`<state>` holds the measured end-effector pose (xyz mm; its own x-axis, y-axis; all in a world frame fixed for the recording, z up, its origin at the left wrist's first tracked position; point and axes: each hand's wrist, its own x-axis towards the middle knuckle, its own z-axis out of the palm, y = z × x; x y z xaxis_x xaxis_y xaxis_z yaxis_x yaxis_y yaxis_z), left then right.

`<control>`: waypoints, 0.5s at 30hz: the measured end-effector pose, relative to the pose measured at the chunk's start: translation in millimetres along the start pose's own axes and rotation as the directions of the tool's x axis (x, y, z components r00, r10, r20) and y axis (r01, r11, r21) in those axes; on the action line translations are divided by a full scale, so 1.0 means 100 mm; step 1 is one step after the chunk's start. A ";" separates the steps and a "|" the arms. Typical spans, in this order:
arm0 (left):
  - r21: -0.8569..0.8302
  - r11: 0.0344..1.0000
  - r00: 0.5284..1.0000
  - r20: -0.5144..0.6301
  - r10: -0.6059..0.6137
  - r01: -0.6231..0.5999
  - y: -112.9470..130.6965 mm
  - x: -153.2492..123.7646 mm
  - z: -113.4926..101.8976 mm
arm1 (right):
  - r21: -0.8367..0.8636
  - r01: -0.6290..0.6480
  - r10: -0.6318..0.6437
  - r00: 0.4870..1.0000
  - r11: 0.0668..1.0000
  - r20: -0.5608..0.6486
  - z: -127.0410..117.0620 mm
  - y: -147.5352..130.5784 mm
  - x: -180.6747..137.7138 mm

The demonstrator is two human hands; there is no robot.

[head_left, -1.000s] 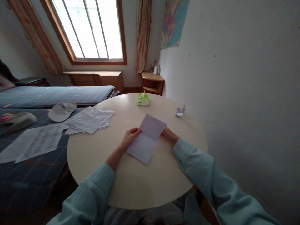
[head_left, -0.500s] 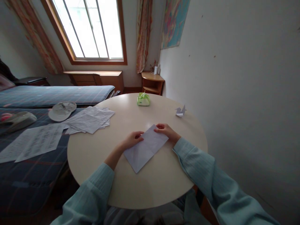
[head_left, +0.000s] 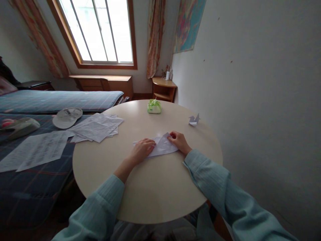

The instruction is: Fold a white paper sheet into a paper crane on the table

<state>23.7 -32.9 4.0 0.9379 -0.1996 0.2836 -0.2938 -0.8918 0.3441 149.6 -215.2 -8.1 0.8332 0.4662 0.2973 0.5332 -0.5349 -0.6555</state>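
Observation:
A sheet of white paper [head_left: 164,147], partly folded over, is in my hands above the middle of the round table [head_left: 150,197]. My left hand [head_left: 143,150] holds its left part, fingers together over the fold and hiding some of it. At the upper right, my right hand [head_left: 180,141] pinches a raised corner between thumb and fingers. Beyond my right hand stands a folded paper bird [head_left: 194,119] near the table's edge.
A green tissue pack [head_left: 154,106] sits at the table's far side. Several crumpled white sheets [head_left: 96,128] overlap the left edge. Printed sheets [head_left: 42,147] and a cap [head_left: 67,117] lie on the bed [head_left: 32,197]. The wall [head_left: 263,110] rises at the right.
The paper's near part has been turned up and away from me, so it is now a narrower shape. My left hand has shifted slightly onto the fold; my right hand still pinches the corner.

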 end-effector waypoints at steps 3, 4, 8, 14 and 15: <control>0.017 0.999 0.999 0.029 0.038 -0.039 -0.04 0.00 0.08 | -0.037 -0.013 0.013 1.000 0.999 -0.021 -0.01 0.00 0.00; 0.025 0.999 0.998 0.050 0.037 -0.038 -0.05 0.00 0.10 | -0.045 -0.010 0.010 1.000 0.999 -0.008 -0.01 -0.01 -0.01; 0.037 0.999 0.994 0.109 0.012 -0.016 -0.06 0.00 0.15 | -0.007 0.023 -0.023 0.996 1.000 0.089 -0.02 -0.07 -0.04; 0.067 0.997 0.995 0.095 -0.041 0.035 -0.05 0.01 0.13 | 0.166 0.217 -0.234 0.968 0.962 0.090 0.00 -0.14 -0.09; 0.069 0.997 0.995 0.091 -0.049 0.043 -0.04 0.01 0.13 | 0.199 0.258 -0.280 0.956 0.945 0.089 0.01 -0.14 -0.10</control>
<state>28.2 -34.3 -8.5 0.9642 -0.1917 0.1835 -0.2398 -0.9255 0.2931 133.7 -211.7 -1.9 0.6344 0.6577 0.4061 0.6900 -0.2450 -0.6811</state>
